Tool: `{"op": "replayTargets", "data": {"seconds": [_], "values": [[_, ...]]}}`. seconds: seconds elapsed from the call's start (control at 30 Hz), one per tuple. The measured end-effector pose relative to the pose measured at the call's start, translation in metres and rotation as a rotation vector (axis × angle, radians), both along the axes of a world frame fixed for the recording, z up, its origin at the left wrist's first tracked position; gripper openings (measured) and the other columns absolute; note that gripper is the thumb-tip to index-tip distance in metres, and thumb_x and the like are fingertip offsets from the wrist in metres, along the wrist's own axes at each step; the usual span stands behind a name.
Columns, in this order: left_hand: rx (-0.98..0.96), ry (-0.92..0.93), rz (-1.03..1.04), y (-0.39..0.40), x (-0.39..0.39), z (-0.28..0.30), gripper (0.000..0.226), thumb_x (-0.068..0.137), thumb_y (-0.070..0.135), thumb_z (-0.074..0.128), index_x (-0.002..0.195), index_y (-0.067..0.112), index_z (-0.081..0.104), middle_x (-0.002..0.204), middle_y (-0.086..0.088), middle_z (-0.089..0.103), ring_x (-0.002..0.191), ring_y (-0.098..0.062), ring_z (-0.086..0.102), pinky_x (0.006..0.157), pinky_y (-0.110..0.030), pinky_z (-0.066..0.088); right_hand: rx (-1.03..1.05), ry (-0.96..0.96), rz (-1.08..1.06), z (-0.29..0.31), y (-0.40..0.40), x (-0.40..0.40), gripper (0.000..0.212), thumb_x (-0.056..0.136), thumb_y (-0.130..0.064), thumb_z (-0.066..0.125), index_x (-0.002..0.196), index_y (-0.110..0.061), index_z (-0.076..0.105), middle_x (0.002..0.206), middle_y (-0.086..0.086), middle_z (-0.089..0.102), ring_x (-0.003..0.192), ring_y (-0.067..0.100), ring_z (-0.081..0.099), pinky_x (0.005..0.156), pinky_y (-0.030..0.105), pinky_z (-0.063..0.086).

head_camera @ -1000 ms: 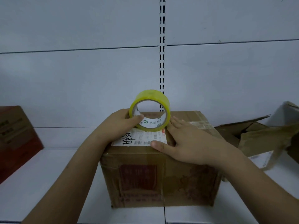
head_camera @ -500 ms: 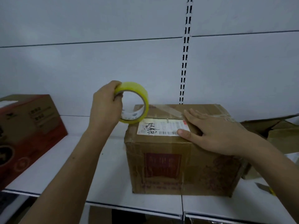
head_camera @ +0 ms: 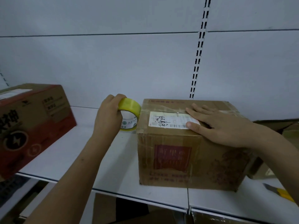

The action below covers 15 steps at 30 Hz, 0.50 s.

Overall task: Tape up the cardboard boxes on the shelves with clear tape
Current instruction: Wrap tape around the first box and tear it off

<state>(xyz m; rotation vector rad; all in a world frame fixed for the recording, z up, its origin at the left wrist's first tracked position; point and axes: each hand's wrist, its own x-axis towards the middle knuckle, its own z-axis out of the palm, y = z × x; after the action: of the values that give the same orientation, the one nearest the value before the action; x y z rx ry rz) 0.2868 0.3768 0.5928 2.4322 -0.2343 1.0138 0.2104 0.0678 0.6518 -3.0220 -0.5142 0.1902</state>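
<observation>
A brown cardboard box [head_camera: 186, 152] with a white shipping label [head_camera: 168, 121] on top stands on the white shelf [head_camera: 113, 159]. My left hand [head_camera: 108, 115] grips a yellowish roll of clear tape [head_camera: 130, 110] just off the box's upper left edge. A strip of clear tape [head_camera: 163, 108] runs from the roll across the box top. My right hand [head_camera: 215, 125] lies flat on the top, its fingers pressing the tape and the label's right end.
A red and brown box [head_camera: 30, 125] stands at the left of the shelf. Opened cardboard [head_camera: 288, 126] lies behind my right arm. A yellow utility knife [head_camera: 279, 192] rests at the shelf's front right. More cardboard [head_camera: 106, 209] shows below the shelf edge.
My left hand has pulled the roll leftward off the box top and lowered it beside the left edge, drawing tape out. My right hand has stayed pressed on the top.
</observation>
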Motion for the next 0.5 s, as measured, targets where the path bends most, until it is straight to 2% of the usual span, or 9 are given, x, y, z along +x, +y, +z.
{"op": "replayTargets", "data": {"seconds": [0.13, 0.3, 0.4, 0.5], "values": [[-0.058, 0.007, -0.003, -0.002, 0.0, -0.003, 0.056, 0.068, -0.019, 0.042, 0.111, 0.009, 0.065, 0.096, -0.013, 0.057, 0.09, -0.031, 0.055, 0.071, -0.034, 0.04, 0.029, 0.026, 0.132, -0.001, 0.028, 0.015, 0.082, 0.083, -0.079, 0.009, 0.155, -0.043, -0.008, 0.16, -0.021, -0.018, 0.148, 0.0, -0.015, 0.123, 0.033, -0.006], [-0.023, 0.011, 0.001, 0.003, -0.005, -0.004, 0.06, 0.071, -0.019, 0.043, 0.116, 0.013, 0.065, 0.095, -0.011, 0.054, 0.091, -0.032, 0.054, 0.069, -0.04, 0.044, 0.05, -0.023, 0.246, -0.002, 0.092, 0.031, 0.091, 0.08, -0.078, 0.01, 0.158, -0.033, -0.005, 0.164, -0.014, -0.011, 0.151, 0.005, -0.01, 0.124, 0.036, -0.004], [0.03, 0.044, 0.029, 0.017, -0.012, -0.006, 0.061, 0.081, -0.012, 0.045, 0.129, 0.023, 0.061, 0.101, -0.007, 0.053, 0.094, -0.029, 0.055, 0.069, -0.043, 0.049, 0.041, -0.038, 0.306, -0.004, 0.102, 0.037, 0.09, 0.081, -0.077, 0.01, 0.158, -0.033, -0.006, 0.163, -0.015, -0.012, 0.15, 0.004, -0.01, 0.124, 0.037, -0.003], [0.12, 0.096, 0.011, 0.024, -0.015, -0.002, 0.061, 0.09, -0.005, 0.044, 0.14, 0.027, 0.053, 0.108, -0.006, 0.054, 0.102, -0.025, 0.054, 0.075, -0.044, 0.05, 0.051, -0.016, 0.32, -0.005, 0.095, 0.039, 0.089, 0.081, -0.077, 0.01, 0.157, -0.034, -0.005, 0.163, -0.017, -0.013, 0.148, 0.0, -0.013, 0.124, 0.035, -0.005]]}}
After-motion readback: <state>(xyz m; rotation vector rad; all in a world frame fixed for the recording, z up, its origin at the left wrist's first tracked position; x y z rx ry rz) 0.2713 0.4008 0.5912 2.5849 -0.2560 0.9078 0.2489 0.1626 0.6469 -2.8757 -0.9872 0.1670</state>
